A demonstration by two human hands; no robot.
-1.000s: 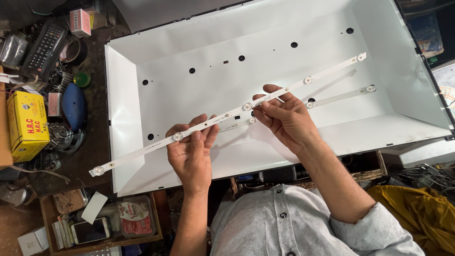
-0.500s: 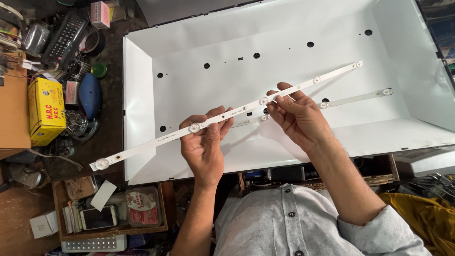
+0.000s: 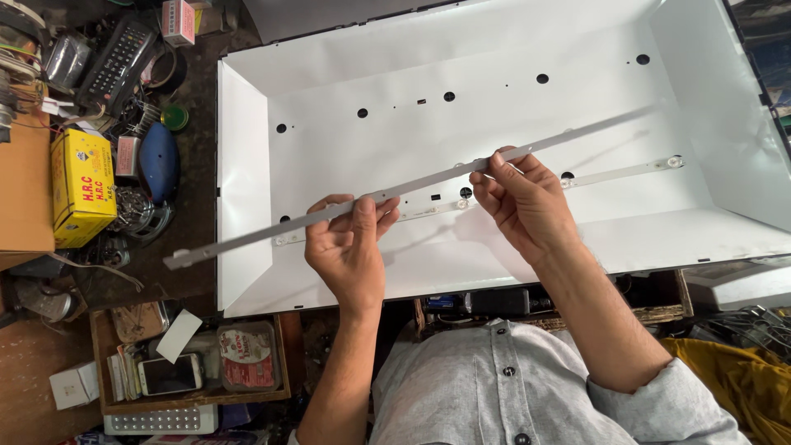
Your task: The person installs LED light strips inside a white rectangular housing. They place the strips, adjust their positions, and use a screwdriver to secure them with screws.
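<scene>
Pinching a long thin strip [image 3: 428, 180] between thumb and fingertips, your left hand [image 3: 350, 247] and right hand [image 3: 527, 202] hold it slanted above the white tray [image 3: 247, 165]. You seem mid-placement; a second strip [image 3: 622, 172] lies flat inside. Next calls for lowering it level, probably beside that one.

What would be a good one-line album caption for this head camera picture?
Both hands, left hand and right hand, hold a long thin grey strip above a wide white metal tray.
</scene>
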